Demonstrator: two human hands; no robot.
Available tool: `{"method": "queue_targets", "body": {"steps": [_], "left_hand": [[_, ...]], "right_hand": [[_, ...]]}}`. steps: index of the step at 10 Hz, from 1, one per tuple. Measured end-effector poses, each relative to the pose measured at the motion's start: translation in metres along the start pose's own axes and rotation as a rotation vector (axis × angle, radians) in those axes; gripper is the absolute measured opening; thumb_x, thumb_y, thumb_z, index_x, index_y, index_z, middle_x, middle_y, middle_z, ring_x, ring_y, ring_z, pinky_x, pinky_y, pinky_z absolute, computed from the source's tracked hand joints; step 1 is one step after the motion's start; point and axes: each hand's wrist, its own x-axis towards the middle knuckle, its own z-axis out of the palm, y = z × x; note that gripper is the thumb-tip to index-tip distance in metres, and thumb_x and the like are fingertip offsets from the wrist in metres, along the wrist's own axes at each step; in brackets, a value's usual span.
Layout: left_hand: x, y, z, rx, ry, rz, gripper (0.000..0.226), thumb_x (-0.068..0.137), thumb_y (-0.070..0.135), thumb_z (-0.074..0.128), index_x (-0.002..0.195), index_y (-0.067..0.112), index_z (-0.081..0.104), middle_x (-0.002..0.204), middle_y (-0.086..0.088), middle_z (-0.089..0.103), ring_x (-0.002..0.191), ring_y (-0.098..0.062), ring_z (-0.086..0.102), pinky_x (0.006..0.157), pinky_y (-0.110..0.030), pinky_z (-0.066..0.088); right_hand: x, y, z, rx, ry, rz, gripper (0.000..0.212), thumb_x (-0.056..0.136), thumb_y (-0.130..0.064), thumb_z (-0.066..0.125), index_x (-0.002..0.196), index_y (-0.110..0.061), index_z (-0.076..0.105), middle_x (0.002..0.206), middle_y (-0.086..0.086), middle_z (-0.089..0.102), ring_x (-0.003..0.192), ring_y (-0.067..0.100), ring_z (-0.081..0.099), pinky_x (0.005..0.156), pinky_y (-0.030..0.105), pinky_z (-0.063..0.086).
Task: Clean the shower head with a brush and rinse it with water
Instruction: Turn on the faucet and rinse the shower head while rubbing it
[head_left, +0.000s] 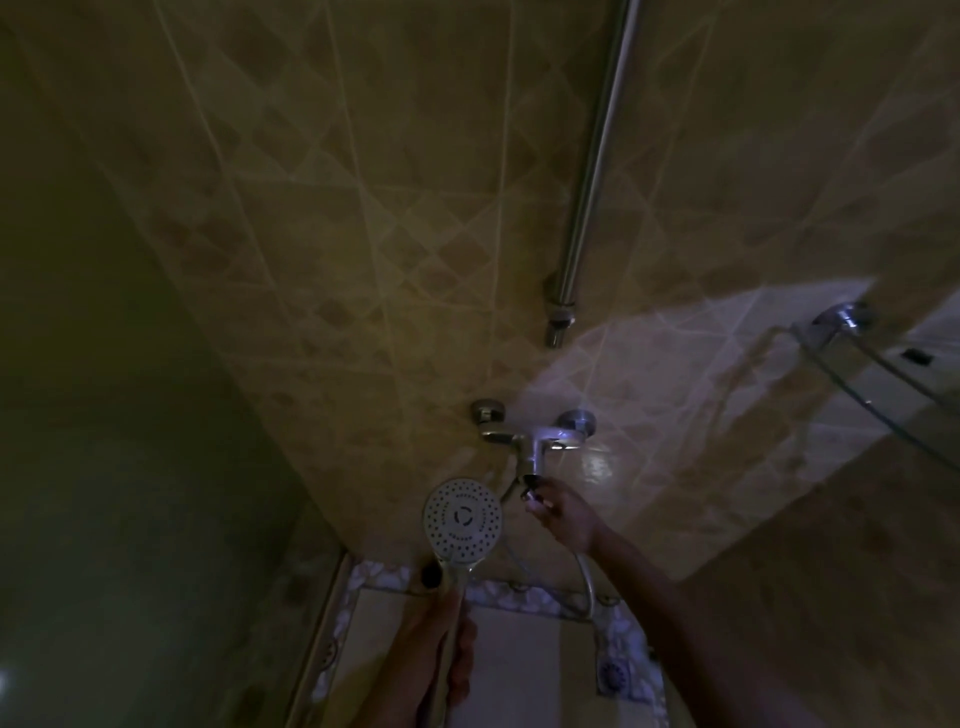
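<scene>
**Shower head up in your left hand, right hand at the tap**

The shower head (462, 521) sits low in the middle of your view, its round spray face turned back toward you and its handle running down and slightly toward you into your left hand (451, 654). That long axis is close to upright, with the face above your fist. Your left hand is wrapped around the handle, fingers curled, a firm hold as far as the dim light shows.

Your right hand (558, 512) is just beside the shower head, up and to its right, reaching to the underside of the wall mixer tap (535, 441). Its fingertips are at the tap's lower knob or lever; whether they pinch it or merely touch it, you cannot tell in this gloom. The hose (587, 577) loops down below that wrist.

No brush is visible. Judging by the hands, the water is the next concern: your right hand is placed for the tap while the left aims the head.
</scene>
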Motion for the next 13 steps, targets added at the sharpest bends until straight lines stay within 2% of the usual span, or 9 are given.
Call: {"method": "queue_targets", "body": {"steps": [1, 2, 3, 5, 6, 7, 9, 11, 13], "left_hand": [[0.002, -0.012, 0.005, -0.011, 0.034, -0.032, 0.045, 0.098, 0.038, 0.037, 0.063, 0.012, 0.042, 0.050, -0.004, 0.037, 0.041, -0.017, 0.033, 0.043, -0.022, 0.028], [0.006, -0.022, 0.011, -0.148, 0.079, -0.148, 0.034, 0.098, 0.032, 0.042, 0.077, 0.006, 0.049, 0.055, -0.008, 0.046, 0.037, -0.019, 0.040, 0.038, -0.022, 0.034], [0.004, -0.028, 0.017, -0.260, 0.099, -0.201, 0.027, 0.097, 0.027, 0.045, 0.084, 0.003, 0.049, 0.058, -0.008, 0.049, 0.034, -0.017, 0.042, 0.033, -0.021, 0.035], [0.004, -0.033, -0.003, -0.299, 0.095, -0.217, 0.029, 0.097, 0.025, 0.043, 0.078, 0.003, 0.048, 0.049, -0.005, 0.048, 0.029, -0.015, 0.039, 0.032, -0.017, 0.032], [0.015, -0.038, -0.021, -0.297, 0.080, -0.248, 0.032, 0.097, 0.027, 0.043, 0.077, 0.003, 0.047, 0.046, -0.004, 0.048, 0.029, -0.015, 0.038, 0.033, -0.016, 0.031], [0.025, -0.040, -0.034, -0.336, 0.093, -0.278, 0.029, 0.098, 0.025, 0.043, 0.077, 0.004, 0.048, 0.050, -0.004, 0.050, 0.029, -0.015, 0.039, 0.033, -0.016, 0.032], [0.034, -0.047, -0.049, -0.367, 0.096, -0.316, 0.022, 0.098, 0.022, 0.042, 0.087, 0.005, 0.051, 0.055, -0.006, 0.053, 0.030, -0.016, 0.039, 0.034, -0.017, 0.032], [0.043, -0.045, -0.051, -0.368, 0.084, -0.325, 0.021, 0.098, 0.022, 0.043, 0.090, 0.004, 0.051, 0.054, -0.006, 0.052, 0.029, -0.016, 0.039, 0.033, -0.017, 0.032], [0.051, -0.039, -0.053, -0.360, 0.070, -0.307, 0.021, 0.097, 0.022, 0.043, 0.084, 0.007, 0.050, 0.054, -0.003, 0.051, 0.030, -0.013, 0.038, 0.033, -0.016, 0.031]], "right_hand": [[0.004, -0.005, 0.003, -0.028, -0.071, -0.029, 0.023, 0.094, -0.013, 0.054, 0.097, 0.006, 0.067, 0.102, -0.007, 0.060, 0.082, -0.011, 0.055, 0.080, 0.026, 0.039], [-0.003, -0.020, 0.008, -0.123, -0.105, 0.088, 0.032, 0.100, -0.014, 0.048, 0.127, 0.000, 0.058, 0.133, 0.018, 0.050, 0.114, 0.032, 0.049, 0.106, 0.033, 0.037], [-0.001, -0.024, 0.011, -0.160, -0.092, 0.109, 0.037, 0.102, -0.013, 0.044, 0.137, -0.004, 0.049, 0.145, 0.020, 0.040, 0.126, 0.040, 0.040, 0.111, 0.032, 0.029], [0.003, -0.027, 0.018, -0.120, -0.088, 0.216, 0.037, 0.103, -0.019, 0.043, 0.134, -0.002, 0.052, 0.145, 0.019, 0.037, 0.124, 0.038, 0.043, 0.113, 0.035, 0.030], [0.005, -0.030, 0.022, -0.108, -0.081, 0.278, 0.035, 0.103, -0.021, 0.041, 0.126, -0.001, 0.059, 0.149, 0.014, 0.036, 0.129, 0.034, 0.036, 0.112, 0.025, 0.024], [0.009, -0.033, 0.024, -0.153, -0.097, 0.307, 0.036, 0.104, -0.021, 0.037, 0.116, 0.001, 0.064, 0.151, 0.015, 0.034, 0.131, 0.036, 0.034, 0.112, 0.026, 0.023], [0.010, -0.043, 0.023, -0.203, -0.102, 0.341, 0.039, 0.105, -0.023, 0.034, 0.121, -0.001, 0.062, 0.149, 0.020, 0.037, 0.130, 0.038, 0.036, 0.108, 0.024, 0.025], [0.006, -0.053, 0.021, -0.234, -0.105, 0.342, 0.040, 0.105, -0.023, 0.035, 0.124, 0.001, 0.061, 0.149, 0.020, 0.032, 0.132, 0.038, 0.037, 0.112, 0.025, 0.023], [0.000, -0.055, 0.022, -0.277, -0.099, 0.327, 0.040, 0.105, -0.022, 0.035, 0.116, 0.007, 0.060, 0.148, 0.020, 0.033, 0.130, 0.039, 0.039, 0.111, 0.029, 0.023]]}}
